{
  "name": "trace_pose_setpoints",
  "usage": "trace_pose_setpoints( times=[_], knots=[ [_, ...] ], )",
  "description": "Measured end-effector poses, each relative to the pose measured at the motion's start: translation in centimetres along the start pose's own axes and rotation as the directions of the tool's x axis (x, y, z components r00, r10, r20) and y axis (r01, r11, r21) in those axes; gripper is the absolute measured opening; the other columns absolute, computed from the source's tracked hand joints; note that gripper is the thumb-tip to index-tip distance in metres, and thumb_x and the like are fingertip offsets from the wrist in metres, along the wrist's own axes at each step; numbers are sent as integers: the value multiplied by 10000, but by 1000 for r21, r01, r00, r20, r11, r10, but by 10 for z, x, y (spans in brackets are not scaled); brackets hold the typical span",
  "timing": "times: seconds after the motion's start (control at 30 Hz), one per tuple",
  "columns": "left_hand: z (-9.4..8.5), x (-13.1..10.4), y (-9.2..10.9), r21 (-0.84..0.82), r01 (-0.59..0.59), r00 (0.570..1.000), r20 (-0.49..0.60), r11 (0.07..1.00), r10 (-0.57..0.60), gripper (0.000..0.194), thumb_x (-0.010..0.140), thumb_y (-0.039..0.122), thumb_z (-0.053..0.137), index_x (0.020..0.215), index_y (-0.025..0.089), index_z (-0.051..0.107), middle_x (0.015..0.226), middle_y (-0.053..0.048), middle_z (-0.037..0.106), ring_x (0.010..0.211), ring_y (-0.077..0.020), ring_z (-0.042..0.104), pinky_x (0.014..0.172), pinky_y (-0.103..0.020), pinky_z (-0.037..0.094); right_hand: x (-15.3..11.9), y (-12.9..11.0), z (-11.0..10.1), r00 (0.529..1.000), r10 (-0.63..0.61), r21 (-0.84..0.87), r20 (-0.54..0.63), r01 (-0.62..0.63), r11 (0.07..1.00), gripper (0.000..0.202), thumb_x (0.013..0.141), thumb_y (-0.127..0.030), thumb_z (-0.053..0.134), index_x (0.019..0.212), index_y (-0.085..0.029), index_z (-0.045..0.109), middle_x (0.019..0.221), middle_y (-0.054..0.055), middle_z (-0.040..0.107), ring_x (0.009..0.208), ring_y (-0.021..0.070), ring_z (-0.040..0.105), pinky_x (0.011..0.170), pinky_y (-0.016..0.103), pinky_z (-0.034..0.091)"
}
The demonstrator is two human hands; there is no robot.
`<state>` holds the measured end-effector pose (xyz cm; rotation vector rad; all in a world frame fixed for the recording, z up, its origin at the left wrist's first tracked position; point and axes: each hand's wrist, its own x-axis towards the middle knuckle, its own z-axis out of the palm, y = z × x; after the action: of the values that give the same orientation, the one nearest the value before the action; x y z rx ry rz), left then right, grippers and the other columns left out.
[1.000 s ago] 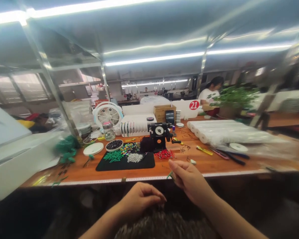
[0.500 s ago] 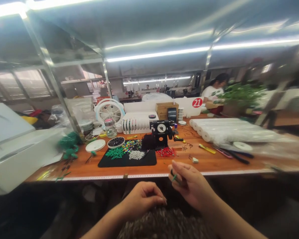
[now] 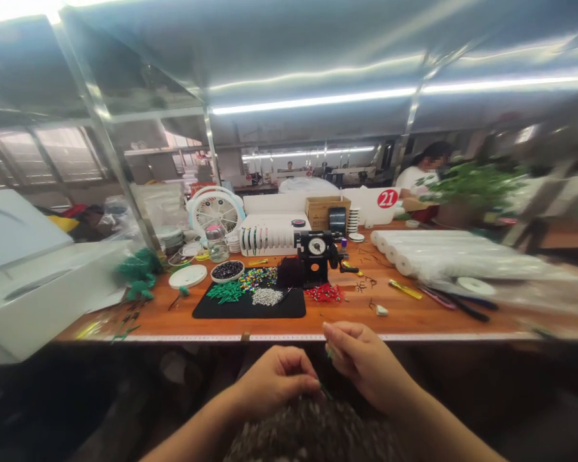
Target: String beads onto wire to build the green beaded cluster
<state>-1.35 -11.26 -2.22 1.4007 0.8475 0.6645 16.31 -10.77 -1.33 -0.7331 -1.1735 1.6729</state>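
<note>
Head view: the left hand point(image 3: 279, 378) has its thumb and forefinger pressed together, and a thin dark green strand point(image 3: 324, 390) now shows at their tips, where none could be made out half a second ago. Over the same interval, the small bright green piece point(image 3: 329, 353) at the right hand point(image 3: 366, 359) has become less exposed, tucked under its curled fingers. This suggests that both hands are handling fine green material; whether it is one length cannot be told.

The right thumb and forefinger are pinched too, though what lies between their tips is hidden. The hands stand apart, the right slightly higher, with the green piece at its inner side, facing the left. Both are before the front edge of the brown wooden bench point(image 3: 173, 324); beyond lie the black rectangular mat point(image 3: 207, 311) and the pile of small red pieces point(image 3: 325, 293).
</note>
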Motion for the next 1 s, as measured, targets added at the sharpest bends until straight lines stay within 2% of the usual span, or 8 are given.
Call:
trace_pose_setpoints(
  times=[0.2,0.3,0.4,0.47,0.67,0.77,0.9,1.0],
  knots=[
    [-7,-1,-13,124,-116,993,-9,986,118,195,702,319,702,691,128,665,775,-90,695,755,-212,612,710,-305,446,1,-4,0,1000,-27,138,-1,27,990,454,753,-449,625,529,-181,335,446,-97,249,395,32,146,380,207,99],
    [-4,-2,-8,130,-112,994,17,985,111,259,746,381,653,793,128,680,864,-107,688,789,-215,602,706,-305,443,1,-5,3,997,-80,-132,-8,78,988,444,796,-478,552,516,-171,395,433,-78,297,393,41,203,389,212,141],
    [2,-1,0,32,-57,998,13,998,57,383,700,457,679,902,132,660,867,-101,670,665,-170,567,567,-254,409,0,-4,6,986,-170,-506,-2,145,850,436,793,-448,556,492,-158,432,465,-39,380,459,66,319,432,213,210],
    [5,1,5,-30,-42,999,-7,999,42,377,663,451,714,844,125,659,740,-66,647,557,-129,505,500,-231,361,-1,-3,7,983,-180,-585,26,161,795,436,784,-442,560,485,-160,413,492,-33,394,489,73,333,448,212,225],
    [2,4,7,90,-73,997,26,993,71,232,699,355,704,663,132,649,721,-80,674,692,-194,585,651,-279,428,1,-7,0,995,-101,-268,-3,96,959,462,803,-466,520,474,-179,367,412,-75,283,400,54,214,402,223,150],
    [1,4,6,249,-65,997,-32,966,75,223,727,365,672,667,152,647,763,-80,689,753,-221,605,714,-302,447,1,-13,-2,990,-136,-255,-32,124,959,439,807,-457,515,489,-178,400,416,-75,295,397,56,227,406,224,155],
    [-2,9,5,328,-3,998,-56,945,23,264,741,441,625,787,186,674,818,-70,682,814,-247,594,744,-319,460,0,-15,4,977,-212,-615,-5,164,771,402,789,-394,534,470,-172,429,452,-50,357,448,72,303,451,225,209],
    [-7,15,3,294,53,996,-90,954,-27,274,653,491,671,697,220,677,683,-43,661,704,-262,586,633,-331,480,4,-9,4,982,-176,-750,73,170,640,394,729,-351,610,432,-176,420,427,-52,334,478,85,325,481,225,235]
  ],
)
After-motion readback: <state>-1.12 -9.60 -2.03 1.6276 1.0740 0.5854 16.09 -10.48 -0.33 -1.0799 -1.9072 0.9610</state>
